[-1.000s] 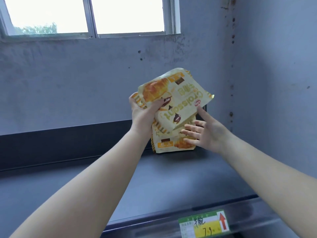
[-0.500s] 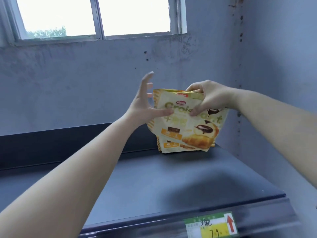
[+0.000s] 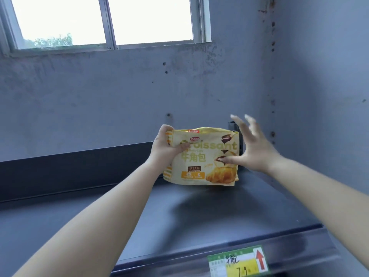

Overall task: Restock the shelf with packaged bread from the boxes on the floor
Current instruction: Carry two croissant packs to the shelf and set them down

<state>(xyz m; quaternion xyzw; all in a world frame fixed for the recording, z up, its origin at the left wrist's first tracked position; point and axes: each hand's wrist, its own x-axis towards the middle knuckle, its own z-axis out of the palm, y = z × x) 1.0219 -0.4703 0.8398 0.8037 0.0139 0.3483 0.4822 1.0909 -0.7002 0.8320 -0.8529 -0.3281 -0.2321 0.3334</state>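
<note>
A yellow croissant bread pack [image 3: 203,156] stands upright near the back right corner of the dark shelf [image 3: 179,212], its printed front facing me. My left hand [image 3: 164,146] grips the pack's upper left edge, thumb across the front. My right hand [image 3: 251,144] is at the pack's right side with fingers spread wide; only the thumb tip touches the front of the pack. Whether another pack stands behind it is hidden.
A grey wall rises behind the shelf, with a window [image 3: 107,21] above. A second wall closes the right side [image 3: 319,96]. A green and yellow price tag [image 3: 237,262] with a red arrow sits on the shelf's front rail. The shelf's left part is bare.
The pack has been turned upright to face me. My left hand went from open to gripping its left edge. My right hand let go of the top and opened beside it.
</note>
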